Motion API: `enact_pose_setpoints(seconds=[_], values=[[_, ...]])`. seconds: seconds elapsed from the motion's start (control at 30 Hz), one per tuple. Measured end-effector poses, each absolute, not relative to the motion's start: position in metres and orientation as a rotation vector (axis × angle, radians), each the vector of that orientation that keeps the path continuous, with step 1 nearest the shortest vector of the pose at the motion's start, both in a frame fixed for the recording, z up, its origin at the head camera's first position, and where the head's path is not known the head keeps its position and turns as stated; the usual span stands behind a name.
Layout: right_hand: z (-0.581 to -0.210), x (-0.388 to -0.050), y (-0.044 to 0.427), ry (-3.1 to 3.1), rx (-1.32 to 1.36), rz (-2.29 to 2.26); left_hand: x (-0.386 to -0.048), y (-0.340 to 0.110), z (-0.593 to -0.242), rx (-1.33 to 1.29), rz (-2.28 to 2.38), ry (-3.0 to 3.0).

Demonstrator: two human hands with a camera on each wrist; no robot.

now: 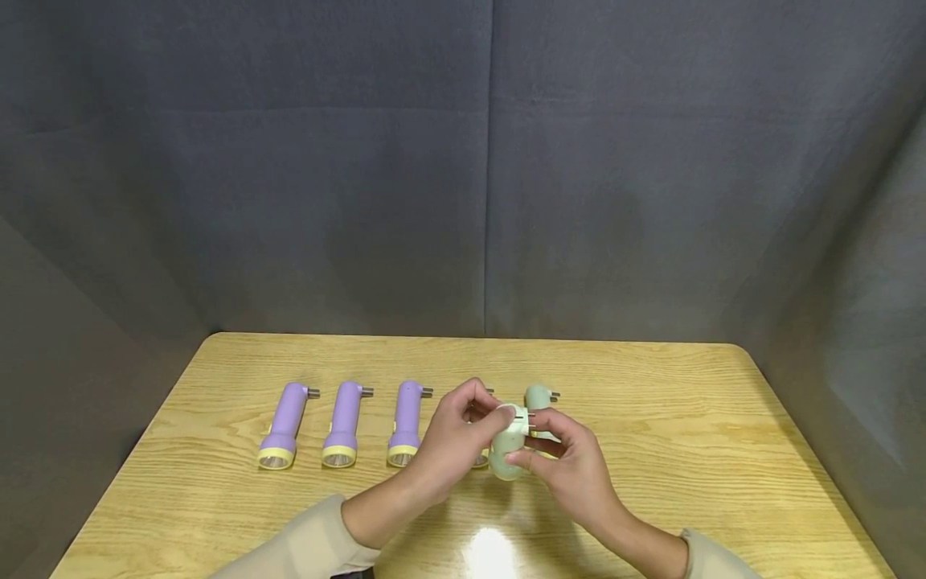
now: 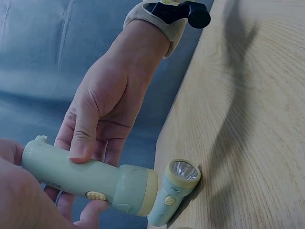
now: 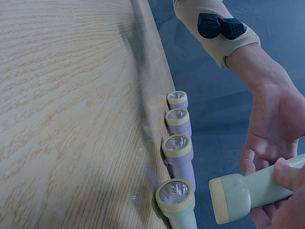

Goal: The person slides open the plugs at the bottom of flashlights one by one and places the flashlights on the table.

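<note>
A pale green flashlight [image 1: 509, 452] with a cream rim is held above the table between both hands. My left hand [image 1: 456, 442] grips its tail end, the thumb lying near the two metal plug prongs. My right hand [image 1: 575, 466] pinches the body from the other side; in the left wrist view its thumb presses on the barrel of the flashlight [image 2: 138, 186]. A ribbed cream switch [image 2: 96, 196] shows on the barrel. Behind the hands, another green flashlight [image 3: 176, 198] lies on the table, mostly hidden in the head view.
Three purple flashlights [image 1: 346, 418] with yellow rims lie in a row on the left of the wooden table [image 1: 181, 482]. One more green flashlight [image 1: 538, 396] lies right of the hands, partly covered. Grey curtains [image 1: 325, 201] hang behind and at the sides.
</note>
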State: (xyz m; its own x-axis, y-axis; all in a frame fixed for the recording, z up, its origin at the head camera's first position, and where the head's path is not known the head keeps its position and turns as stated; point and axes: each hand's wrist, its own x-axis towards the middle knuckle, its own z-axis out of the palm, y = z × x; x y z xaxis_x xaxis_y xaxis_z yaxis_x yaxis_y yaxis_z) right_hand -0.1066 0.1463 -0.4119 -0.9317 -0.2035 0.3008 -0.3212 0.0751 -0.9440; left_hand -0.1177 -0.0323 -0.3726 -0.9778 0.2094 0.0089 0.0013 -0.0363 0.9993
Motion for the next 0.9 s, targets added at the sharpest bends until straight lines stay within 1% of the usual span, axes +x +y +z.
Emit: enact_pose_setpoints(seconds=[0.9], values=[[-0.4107, -0.1078, 0.1463, -2.271, 0.527, 1.993, -0.1186, -0.0284, -0.3757, 0.182, 2.175, 2.041]])
